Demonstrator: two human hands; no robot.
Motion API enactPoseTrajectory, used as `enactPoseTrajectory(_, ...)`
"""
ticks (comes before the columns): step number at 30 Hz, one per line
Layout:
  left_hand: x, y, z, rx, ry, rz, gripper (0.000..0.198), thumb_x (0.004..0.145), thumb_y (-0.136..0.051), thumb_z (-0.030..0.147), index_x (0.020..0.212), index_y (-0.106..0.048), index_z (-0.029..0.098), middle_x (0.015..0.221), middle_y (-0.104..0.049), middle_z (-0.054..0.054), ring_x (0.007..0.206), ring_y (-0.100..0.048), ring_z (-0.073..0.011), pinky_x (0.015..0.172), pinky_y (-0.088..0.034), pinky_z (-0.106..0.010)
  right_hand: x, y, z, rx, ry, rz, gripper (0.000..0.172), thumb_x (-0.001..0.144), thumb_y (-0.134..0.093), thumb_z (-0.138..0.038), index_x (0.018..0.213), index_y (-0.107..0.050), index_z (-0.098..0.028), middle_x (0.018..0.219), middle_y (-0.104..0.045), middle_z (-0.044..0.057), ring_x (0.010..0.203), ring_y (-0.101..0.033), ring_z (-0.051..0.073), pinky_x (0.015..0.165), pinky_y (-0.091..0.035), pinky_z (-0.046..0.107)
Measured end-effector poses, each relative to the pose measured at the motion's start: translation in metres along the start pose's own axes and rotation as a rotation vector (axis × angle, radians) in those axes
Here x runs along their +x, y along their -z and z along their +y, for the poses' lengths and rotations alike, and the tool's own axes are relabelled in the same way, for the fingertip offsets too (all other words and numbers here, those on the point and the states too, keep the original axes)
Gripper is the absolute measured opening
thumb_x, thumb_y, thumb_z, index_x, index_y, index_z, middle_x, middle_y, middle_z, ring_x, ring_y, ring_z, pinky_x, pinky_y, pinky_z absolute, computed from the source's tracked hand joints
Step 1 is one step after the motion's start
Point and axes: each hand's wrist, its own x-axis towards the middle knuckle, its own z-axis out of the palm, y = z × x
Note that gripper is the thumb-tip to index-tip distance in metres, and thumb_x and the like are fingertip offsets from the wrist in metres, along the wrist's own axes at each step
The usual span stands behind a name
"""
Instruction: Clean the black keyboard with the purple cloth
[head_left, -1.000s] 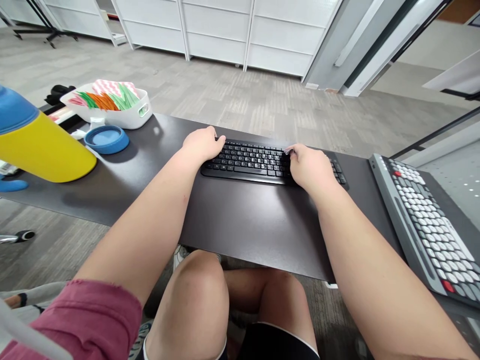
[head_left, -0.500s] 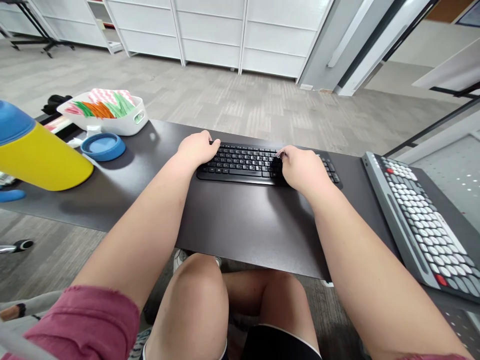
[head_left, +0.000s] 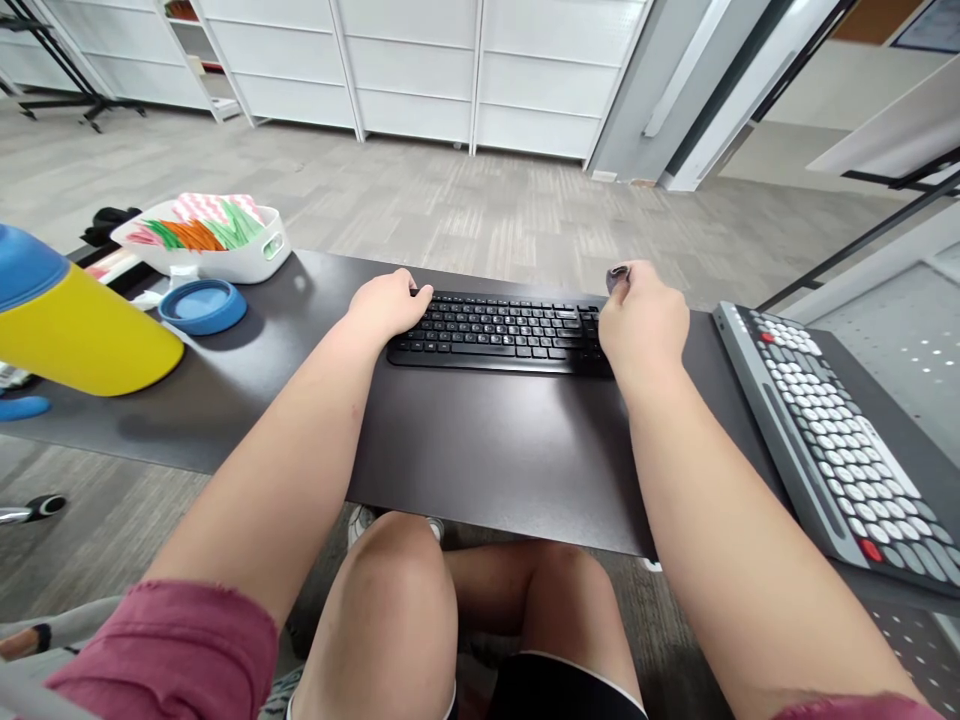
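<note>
A black keyboard (head_left: 510, 335) lies on the dark desk. At its left end, my left hand (head_left: 391, 303) is closed on the keyboard's upper left corner, thumb and fingers at the edge. My right hand (head_left: 643, 315) is closed over the keyboard's right end, hiding part of the keys. A small dark crumpled item, like a cloth (head_left: 617, 276), sticks out between its thumb and fingers.
To the right lies a grey keyboard with round white keys (head_left: 840, 430). On the left are a yellow container with a blue top (head_left: 90, 330), a blue round lid (head_left: 202, 306) and a white basket (head_left: 251, 258) of coloured items. The dark desk (head_left: 480, 440) has its near edge above my knees.
My right hand has moved right along the keyboard with the small dark item, uncovering keys. My left hand stays at the left corner. The whole view has shifted slightly.
</note>
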Motion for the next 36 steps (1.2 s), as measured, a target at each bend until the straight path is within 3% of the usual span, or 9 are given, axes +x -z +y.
enactPoseTrajectory(5,-0.001,0.001,0.001,-0.003,0.010,-0.002,0.054,0.104,-0.050,0.065,0.135,-0.072,0.025,0.132,-0.078,-0.018,0.123,-0.071,-0.0410,0.103,-0.055,-0.052,-0.007,-0.016,-0.013,-0.098,0.174,-0.266,0.048,0.111,-0.039,-0.028,0.145,-0.072,-0.020,0.114,-0.082,0.021,0.106,-0.077,0.039,0.093,-0.055,0.048)
enactPoseTrajectory(7,-0.002,0.002,0.002,-0.002,0.014,-0.002,0.055,0.104,-0.051,0.066,0.135,-0.072,0.026,0.133,-0.078,-0.018,0.124,-0.071,-0.0409,0.103,-0.055,-0.051,-0.010,-0.019,-0.019,-0.094,0.221,-0.308,0.050,0.112,-0.038,-0.026,0.148,-0.071,-0.023,0.118,-0.082,0.019,0.108,-0.077,0.038,0.094,-0.055,0.047)
enactPoseTrajectory(14,-0.002,0.003,0.003,0.022,0.021,-0.007,0.055,0.105,-0.048,0.064,0.136,-0.071,0.025,0.134,-0.078,-0.017,0.124,-0.071,-0.0399,0.103,-0.056,-0.049,-0.010,-0.017,-0.022,-0.029,0.245,-0.324,0.046,0.115,-0.040,-0.029,0.147,-0.073,-0.026,0.122,-0.083,0.014,0.115,-0.076,0.034,0.100,-0.054,0.044)
enactPoseTrajectory(36,-0.001,0.001,0.003,0.025,0.018,-0.001,0.054,0.107,-0.048,0.061,0.137,-0.071,0.024,0.133,-0.078,-0.018,0.123,-0.071,-0.0409,0.101,-0.056,-0.051,-0.012,-0.015,-0.024,-0.035,0.250,-0.324,0.043,0.113,-0.044,-0.029,0.141,-0.077,-0.026,0.121,-0.083,0.012,0.111,-0.077,0.033,0.098,-0.053,0.042)
